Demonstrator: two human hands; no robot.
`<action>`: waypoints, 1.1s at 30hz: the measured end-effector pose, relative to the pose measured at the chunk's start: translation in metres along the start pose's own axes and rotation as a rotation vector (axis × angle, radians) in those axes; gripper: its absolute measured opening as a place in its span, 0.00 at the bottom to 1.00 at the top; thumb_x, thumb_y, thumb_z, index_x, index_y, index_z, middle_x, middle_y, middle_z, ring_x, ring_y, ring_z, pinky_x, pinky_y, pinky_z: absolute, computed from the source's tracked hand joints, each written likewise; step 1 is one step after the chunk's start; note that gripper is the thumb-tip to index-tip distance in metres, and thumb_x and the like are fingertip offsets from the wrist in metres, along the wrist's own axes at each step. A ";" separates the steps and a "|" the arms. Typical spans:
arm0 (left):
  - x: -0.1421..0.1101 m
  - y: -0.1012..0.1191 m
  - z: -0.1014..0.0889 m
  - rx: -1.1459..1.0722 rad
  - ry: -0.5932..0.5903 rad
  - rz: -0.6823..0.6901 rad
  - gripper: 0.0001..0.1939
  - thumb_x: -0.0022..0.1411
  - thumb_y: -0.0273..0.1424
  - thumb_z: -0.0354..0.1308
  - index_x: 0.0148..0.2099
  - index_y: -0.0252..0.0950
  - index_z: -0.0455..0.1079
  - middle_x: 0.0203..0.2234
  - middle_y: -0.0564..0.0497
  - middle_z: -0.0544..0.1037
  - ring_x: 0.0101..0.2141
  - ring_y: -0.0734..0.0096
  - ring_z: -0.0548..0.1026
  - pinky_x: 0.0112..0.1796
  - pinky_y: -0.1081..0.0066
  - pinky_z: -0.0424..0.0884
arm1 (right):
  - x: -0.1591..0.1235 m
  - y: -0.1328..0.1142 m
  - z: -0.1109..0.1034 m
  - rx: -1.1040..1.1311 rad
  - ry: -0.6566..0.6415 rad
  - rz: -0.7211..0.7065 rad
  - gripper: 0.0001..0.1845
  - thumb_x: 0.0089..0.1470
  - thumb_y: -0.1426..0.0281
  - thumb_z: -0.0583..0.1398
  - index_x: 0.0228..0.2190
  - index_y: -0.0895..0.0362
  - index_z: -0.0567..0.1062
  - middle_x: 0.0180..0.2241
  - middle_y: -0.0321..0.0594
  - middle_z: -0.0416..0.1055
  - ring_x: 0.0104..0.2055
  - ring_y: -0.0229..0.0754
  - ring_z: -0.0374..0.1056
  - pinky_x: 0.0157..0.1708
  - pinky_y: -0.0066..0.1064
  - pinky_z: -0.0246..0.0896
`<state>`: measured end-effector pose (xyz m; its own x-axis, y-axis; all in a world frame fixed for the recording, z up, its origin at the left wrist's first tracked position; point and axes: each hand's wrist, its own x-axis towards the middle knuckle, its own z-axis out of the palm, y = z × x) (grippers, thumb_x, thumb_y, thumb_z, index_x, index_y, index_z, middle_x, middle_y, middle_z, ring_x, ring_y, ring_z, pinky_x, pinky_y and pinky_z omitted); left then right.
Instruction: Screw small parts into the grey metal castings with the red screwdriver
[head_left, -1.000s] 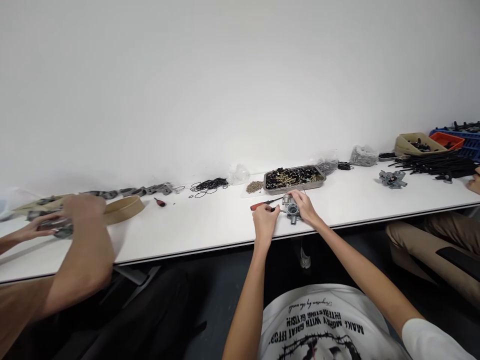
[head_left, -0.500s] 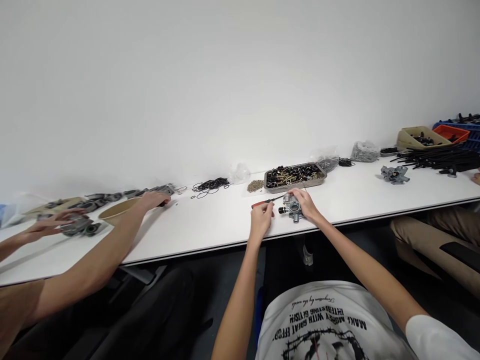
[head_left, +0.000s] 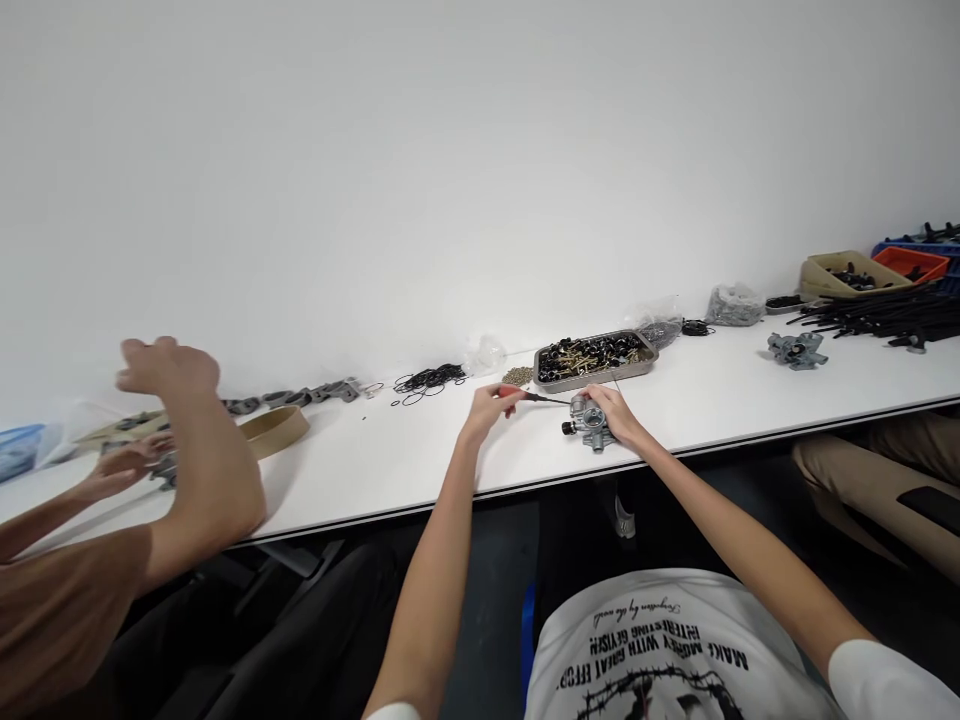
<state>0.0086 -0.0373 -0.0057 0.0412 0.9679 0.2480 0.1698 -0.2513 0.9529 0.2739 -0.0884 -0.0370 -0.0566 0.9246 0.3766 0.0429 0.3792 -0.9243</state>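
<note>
My left hand [head_left: 489,406] is closed around the red handle of a small screwdriver [head_left: 541,398], whose dark shaft points right toward a grey metal carburetor body [head_left: 589,421]. My right hand [head_left: 611,411] grips that carburetor body from the right and holds it on the white table [head_left: 420,462]. Just behind both hands stands a metal tray [head_left: 595,358] filled with black and brass small parts.
A person on the left in a brown shirt raises one hand [head_left: 166,368] and keeps another [head_left: 120,470] on grey parts beside a tan ring [head_left: 274,430]. Black O-rings [head_left: 427,381], a second carburetor body [head_left: 796,349], black rods [head_left: 881,315] and bins [head_left: 847,273] lie along the table. Another person's legs [head_left: 877,480] show at right.
My left hand picked the screwdriver up off the table and brought its tip to the carburetor body. The neighbour's arm drew back from the table and rose.
</note>
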 end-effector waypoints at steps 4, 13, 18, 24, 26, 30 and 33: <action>0.012 0.003 -0.008 -0.413 0.255 0.069 0.16 0.53 0.37 0.71 0.31 0.36 0.67 0.26 0.48 0.77 0.19 0.75 0.71 0.21 0.72 0.67 | -0.002 -0.004 0.000 -0.009 -0.003 0.003 0.27 0.62 0.45 0.57 0.34 0.54 0.81 0.40 0.44 0.79 0.45 0.49 0.73 0.50 0.42 0.69; 0.018 -0.014 -0.005 -0.320 0.603 0.186 0.12 0.59 0.36 0.62 0.37 0.37 0.63 0.26 0.55 0.73 0.19 0.76 0.74 0.23 0.73 0.71 | -0.002 -0.004 -0.001 0.013 -0.004 0.019 0.30 0.59 0.42 0.58 0.35 0.55 0.81 0.40 0.45 0.79 0.44 0.49 0.74 0.44 0.39 0.71; 0.017 -0.016 0.000 -0.257 0.552 0.186 0.09 0.59 0.33 0.61 0.37 0.36 0.65 0.28 0.54 0.73 0.21 0.73 0.76 0.25 0.70 0.73 | 0.001 0.001 -0.002 0.042 -0.014 0.076 0.34 0.57 0.37 0.58 0.36 0.56 0.81 0.38 0.46 0.79 0.40 0.48 0.75 0.40 0.39 0.72; 0.018 -0.016 0.004 -0.229 0.502 0.158 0.12 0.56 0.36 0.66 0.36 0.37 0.66 0.27 0.55 0.72 0.22 0.73 0.76 0.27 0.71 0.76 | 0.007 0.012 -0.003 0.079 -0.019 0.139 0.37 0.55 0.34 0.59 0.35 0.56 0.81 0.34 0.45 0.79 0.34 0.48 0.75 0.35 0.39 0.73; 0.018 -0.016 0.003 -0.234 0.523 0.171 0.14 0.55 0.37 0.67 0.36 0.37 0.66 0.26 0.55 0.71 0.22 0.73 0.76 0.26 0.71 0.76 | 0.009 0.014 -0.004 0.073 -0.012 0.151 0.36 0.54 0.35 0.59 0.33 0.56 0.81 0.33 0.45 0.80 0.35 0.49 0.75 0.36 0.39 0.73; 0.014 -0.010 -0.001 -0.270 0.576 0.214 0.12 0.55 0.36 0.64 0.36 0.36 0.66 0.26 0.54 0.72 0.21 0.71 0.77 0.24 0.71 0.76 | 0.011 0.015 -0.005 0.087 0.015 0.173 0.32 0.53 0.38 0.61 0.32 0.56 0.81 0.36 0.47 0.81 0.40 0.51 0.76 0.39 0.40 0.73; 0.007 -0.004 -0.002 -0.303 0.646 0.209 0.12 0.55 0.37 0.63 0.36 0.36 0.65 0.25 0.55 0.72 0.20 0.72 0.76 0.22 0.71 0.75 | 0.011 0.013 -0.005 0.131 0.044 0.190 0.28 0.54 0.43 0.62 0.35 0.55 0.82 0.40 0.47 0.81 0.42 0.51 0.76 0.40 0.39 0.72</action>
<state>0.0064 -0.0298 -0.0075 -0.5599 0.7292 0.3933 -0.0615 -0.5100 0.8580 0.2789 -0.0734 -0.0444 -0.0166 0.9808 0.1943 -0.0811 0.1924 -0.9780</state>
